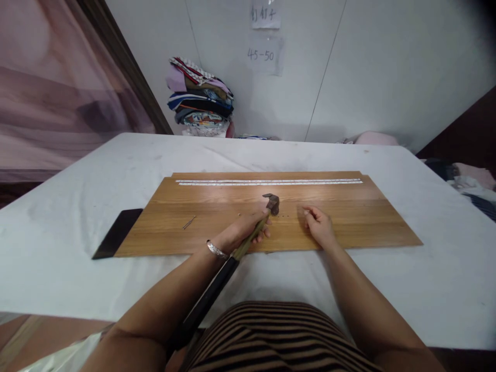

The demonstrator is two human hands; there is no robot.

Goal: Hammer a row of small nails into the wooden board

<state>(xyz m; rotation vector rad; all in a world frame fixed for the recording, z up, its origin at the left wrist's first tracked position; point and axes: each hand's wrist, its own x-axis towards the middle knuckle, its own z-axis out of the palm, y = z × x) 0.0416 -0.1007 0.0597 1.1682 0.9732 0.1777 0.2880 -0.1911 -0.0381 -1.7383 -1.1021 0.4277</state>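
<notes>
A claw hammer (248, 245) lies in my left hand (251, 226), which is wrapped round the wooden shaft close below the metal head. Its black grip runs back along my forearm toward my body. Over the right half of the wooden board (329, 196), my right hand (320, 225) has thumb and forefinger pressed together; whether something small is between them I cannot make out. A short row of tiny dark nail heads (285, 216) shows in the board between the hammer head and my right hand. A couple of loose nails (189, 222) lie at the board's left.
Two white ruler strips (271, 182) run along the board's far edge. A black flat piece (118, 233) sticks out at its left end. The board rests on a white-covered table (70, 217). Folded clothes (201, 98) are stacked behind, by a wall with paper signs (265, 54).
</notes>
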